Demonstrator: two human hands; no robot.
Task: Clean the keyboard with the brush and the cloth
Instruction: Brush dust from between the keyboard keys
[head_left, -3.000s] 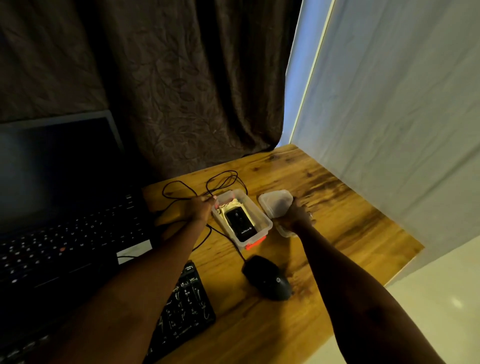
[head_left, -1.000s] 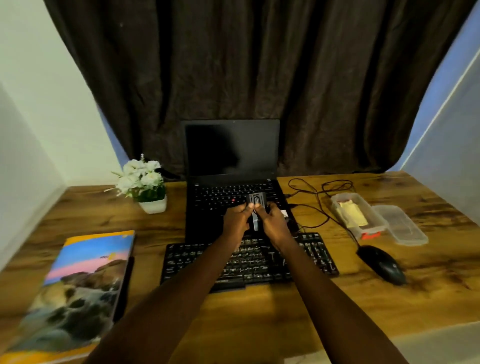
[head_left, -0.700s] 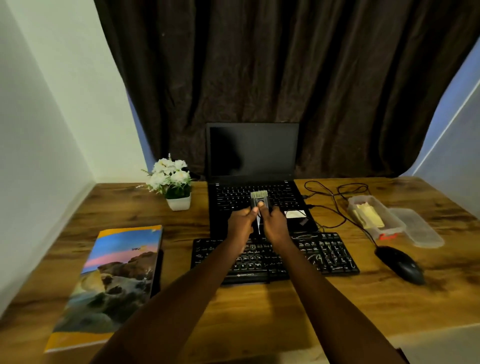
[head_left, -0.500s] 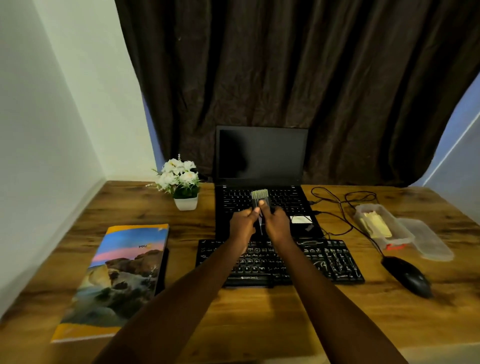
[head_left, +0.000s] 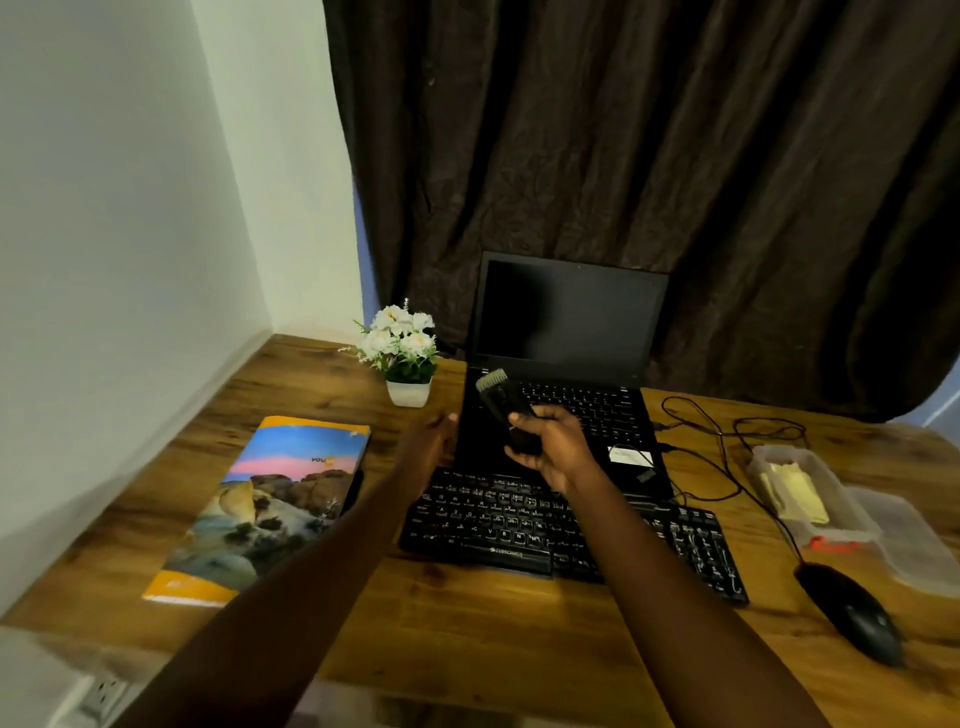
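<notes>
A black keyboard (head_left: 498, 525) lies on the wooden desk (head_left: 467, 634) in front of an open black laptop (head_left: 571, 332). My right hand (head_left: 550, 447) grips a small black brush (head_left: 501, 400) above the keyboard's far edge, its pale bristles pointing up and to the left. My left hand (head_left: 428, 444) hovers just left of it, fingers apart and holding nothing. A yellow cloth (head_left: 795, 491) lies in a clear plastic box (head_left: 826, 519) at the right.
A black mouse (head_left: 852, 613) sits at the front right, its cable looping behind the box. The box's lid (head_left: 914, 545) lies beside the box. A white flower pot (head_left: 408, 353) stands left of the laptop. A colourful book (head_left: 270, 504) lies at the left, near the wall.
My left hand has let go of the brush and moved left. My right hand now holds the brush alone, tilted left. The view has turned further to the left.
</notes>
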